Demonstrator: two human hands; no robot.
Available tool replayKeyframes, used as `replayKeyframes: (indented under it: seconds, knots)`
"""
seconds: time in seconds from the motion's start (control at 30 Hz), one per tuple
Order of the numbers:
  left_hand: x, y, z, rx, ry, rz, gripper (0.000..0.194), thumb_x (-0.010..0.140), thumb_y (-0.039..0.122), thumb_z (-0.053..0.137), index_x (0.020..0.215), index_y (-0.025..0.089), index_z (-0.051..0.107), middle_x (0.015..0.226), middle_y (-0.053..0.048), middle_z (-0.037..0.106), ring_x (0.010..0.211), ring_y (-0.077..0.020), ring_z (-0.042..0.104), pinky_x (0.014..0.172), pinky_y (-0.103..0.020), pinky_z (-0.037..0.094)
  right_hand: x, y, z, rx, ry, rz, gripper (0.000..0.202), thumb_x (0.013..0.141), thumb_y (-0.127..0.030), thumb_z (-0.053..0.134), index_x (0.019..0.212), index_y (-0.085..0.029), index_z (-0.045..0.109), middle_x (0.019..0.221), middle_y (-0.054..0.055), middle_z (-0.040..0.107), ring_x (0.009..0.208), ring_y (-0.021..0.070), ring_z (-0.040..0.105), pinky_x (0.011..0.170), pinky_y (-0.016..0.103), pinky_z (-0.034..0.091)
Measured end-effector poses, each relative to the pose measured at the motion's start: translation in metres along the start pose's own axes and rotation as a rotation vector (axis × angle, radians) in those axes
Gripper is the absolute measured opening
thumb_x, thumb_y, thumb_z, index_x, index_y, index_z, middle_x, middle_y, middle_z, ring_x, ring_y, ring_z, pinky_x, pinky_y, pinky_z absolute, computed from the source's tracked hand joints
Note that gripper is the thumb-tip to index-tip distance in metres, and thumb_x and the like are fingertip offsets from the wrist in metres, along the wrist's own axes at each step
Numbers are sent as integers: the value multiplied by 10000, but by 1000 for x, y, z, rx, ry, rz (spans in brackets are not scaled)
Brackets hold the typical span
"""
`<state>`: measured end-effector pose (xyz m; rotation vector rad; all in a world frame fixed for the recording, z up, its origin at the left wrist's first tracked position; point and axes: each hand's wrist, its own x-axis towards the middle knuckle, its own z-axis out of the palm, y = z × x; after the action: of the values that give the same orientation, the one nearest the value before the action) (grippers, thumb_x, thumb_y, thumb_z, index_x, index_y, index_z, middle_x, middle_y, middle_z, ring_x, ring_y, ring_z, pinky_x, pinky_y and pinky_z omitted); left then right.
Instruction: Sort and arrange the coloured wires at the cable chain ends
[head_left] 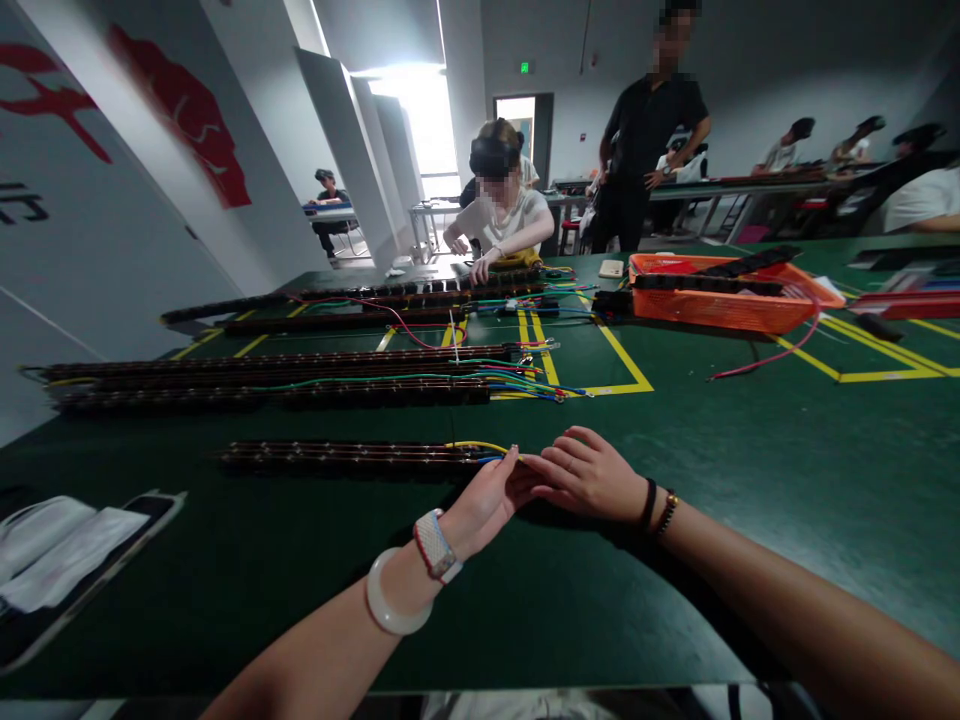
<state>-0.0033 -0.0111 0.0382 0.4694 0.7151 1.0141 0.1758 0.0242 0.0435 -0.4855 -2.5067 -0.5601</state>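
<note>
A short dark cable chain [345,456] lies on the green table, with yellow and blue wires [480,447] coming out of its right end. My left hand [486,503] is closed on these wires, thumb up, just past the chain's end. Touching it from the right, my right hand [585,474] has its fingertips pressed together at the wires' ends. What exactly lies between the right fingertips is too small to tell. Behind the hands, a bundle of longer cable chains [285,378] rests parallel, its green, blue and red wires ending at the right.
An orange basket [720,305] holding dark chains stands at the back right. Across the table a person [499,215] works at more chains [390,292]. A tray with white cloth [82,560] is at the near left. Yellow tape [611,388] marks the table [750,480].
</note>
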Motion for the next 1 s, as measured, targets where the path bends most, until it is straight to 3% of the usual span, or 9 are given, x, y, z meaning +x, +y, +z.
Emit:
replayKeyframes:
  seconds: [0.13,0.33,0.5,0.63,0.83,1.0]
  knots:
    - [-2,2,3,26,-2,-38,284,921,272,438,867,70,631,908,-129,679,868,-186,643,829,-308,485,-3,3,-8,-12,97,-22,308,846,-474,533,912,-185,615,803,26,640,765,157,498,857,343,350]
    - [-4,3,5,-14,4,-29,259,921,263,438,868,80,614,908,-120,675,856,-178,643,918,-357,454,-6,8,-5,-74,-75,-5,248,871,-396,510,978,-198,615,831,31,624,769,161,472,859,350,320]
    - [-2,1,3,-4,7,-30,276,931,277,412,900,78,600,934,-137,669,869,-176,643,944,-361,437,-4,5,-4,-63,-103,5,189,905,-275,457,904,-206,633,812,31,632,761,157,472,869,358,302]
    - [-2,1,4,22,2,-25,309,932,317,405,887,74,591,943,-166,667,900,-200,646,961,-381,424,1,2,-7,4,-147,140,229,921,-259,438,828,-193,636,705,32,613,710,154,490,818,352,318]
    - [-2,1,2,60,-5,-25,313,927,328,413,951,59,570,989,-190,659,962,-231,638,979,-416,414,-2,8,2,348,-164,463,175,897,-302,515,879,-190,648,785,33,672,745,147,566,732,294,377]
    - [0,-1,-3,68,-38,-14,349,915,358,432,950,42,576,988,-212,656,948,-250,643,983,-436,409,-5,17,18,524,-105,553,161,896,-261,513,917,-192,657,860,37,685,807,152,583,752,286,428]
